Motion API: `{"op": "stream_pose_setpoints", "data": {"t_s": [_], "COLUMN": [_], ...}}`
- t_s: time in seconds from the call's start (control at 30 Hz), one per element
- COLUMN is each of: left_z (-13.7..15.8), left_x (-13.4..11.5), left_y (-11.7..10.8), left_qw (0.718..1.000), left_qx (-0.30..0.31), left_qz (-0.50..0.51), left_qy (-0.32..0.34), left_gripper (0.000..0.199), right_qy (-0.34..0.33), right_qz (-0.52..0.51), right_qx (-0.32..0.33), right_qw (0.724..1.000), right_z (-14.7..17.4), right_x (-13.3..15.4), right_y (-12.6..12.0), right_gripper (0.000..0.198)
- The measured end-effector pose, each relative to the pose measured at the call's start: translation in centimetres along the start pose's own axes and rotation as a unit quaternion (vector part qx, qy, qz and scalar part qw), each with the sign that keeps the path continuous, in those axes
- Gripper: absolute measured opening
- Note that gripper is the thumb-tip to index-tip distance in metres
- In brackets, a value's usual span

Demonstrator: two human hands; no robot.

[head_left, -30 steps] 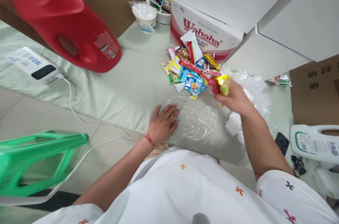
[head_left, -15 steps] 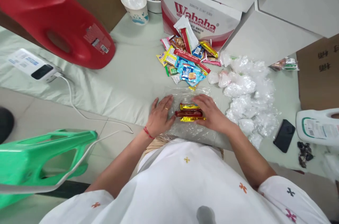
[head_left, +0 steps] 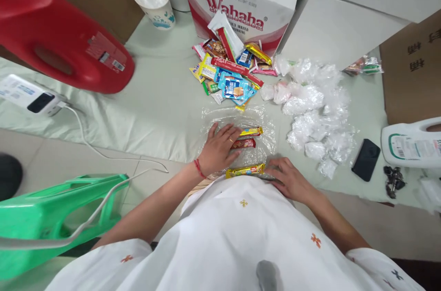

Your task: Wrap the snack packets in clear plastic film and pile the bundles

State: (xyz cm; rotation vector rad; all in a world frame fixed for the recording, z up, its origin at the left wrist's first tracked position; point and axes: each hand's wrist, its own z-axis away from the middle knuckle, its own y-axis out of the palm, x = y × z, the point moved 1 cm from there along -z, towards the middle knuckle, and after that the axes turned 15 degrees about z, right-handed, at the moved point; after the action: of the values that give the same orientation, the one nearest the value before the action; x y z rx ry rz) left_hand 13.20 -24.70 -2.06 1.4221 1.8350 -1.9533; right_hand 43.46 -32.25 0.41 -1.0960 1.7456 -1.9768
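My left hand [head_left: 220, 146] lies flat, fingers stretched out, over the left ends of a yellow-wrapped snack bar [head_left: 252, 131] and a red-wrapped snack bar [head_left: 245, 143]. Under them a clear plastic bag [head_left: 265, 119] is spread on the cloth-covered table. Close to my body, a second yellow-wrapped snack bar [head_left: 245, 170] lies apart from the other two. The fingertips of my right hand [head_left: 291, 180] close on its right end; the thumb side is partly hidden.
A pile of mixed packaged snacks [head_left: 234, 86] lies beyond the bag, against a Wahaha carton [head_left: 241, 11]. Bunched clear plastic bags [head_left: 320, 112] cover the right side, beside a black phone [head_left: 366, 160] and keys [head_left: 394, 181]. A red jug [head_left: 79, 47] and white power bank [head_left: 29, 93] are left.
My right hand has moved toward my body, and the nearer yellow bar has come with it, away from the other two. My left hand has shifted right over the bars' ends. The view has shifted.
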Motion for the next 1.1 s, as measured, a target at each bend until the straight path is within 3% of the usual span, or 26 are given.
{"op": "stream_pose_setpoints", "data": {"t_s": [0.13,0.33,0.53,0.77,0.83,0.93,1.1], "left_z": [-0.8,-2.3,-2.6,-2.3,-0.5,4.2,11.2], "left_x": [0.5,0.5,1.7,2.8,2.2,1.6,2.0], "left_y": [0.2,-0.7,-1.1,-3.0,-3.8,-4.4,-3.1], "left_qw": [1.0,0.999,0.995,0.983,0.987,0.991,0.991], "left_qx": [-0.013,-0.027,-0.055,-0.145,-0.131,-0.066,0.038], "left_qz": [-0.01,0.011,0.049,0.106,0.093,0.071,-0.031], "left_qy": [-0.014,-0.038,-0.064,-0.023,0.02,0.087,0.125], "left_gripper": [0.049,0.033,0.027,0.027,0.031,0.044,0.048], "right_qy": [0.014,-0.034,-0.014,0.029,0.028,0.014,-0.02], "right_qz": [0.0,0.087,0.077,0.137,0.123,0.07,0.021], "right_qx": [-0.044,0.035,-0.058,-0.07,-0.097,-0.105,0.032], "right_qw": [0.999,0.995,0.995,0.988,0.987,0.992,0.999], "right_z": [-2.5,-7.3,-9.2,-12.4,-11.5,-7.5,0.0], "right_x": [0.8,1.7,-0.4,-1.9,-2.2,-2.7,-2.8], "right_y": [0.3,0.3,-0.6,0.4,-0.3,-2.1,-2.1], "right_gripper": [0.032,0.018,0.025,0.027,0.031,0.028,0.039]}}
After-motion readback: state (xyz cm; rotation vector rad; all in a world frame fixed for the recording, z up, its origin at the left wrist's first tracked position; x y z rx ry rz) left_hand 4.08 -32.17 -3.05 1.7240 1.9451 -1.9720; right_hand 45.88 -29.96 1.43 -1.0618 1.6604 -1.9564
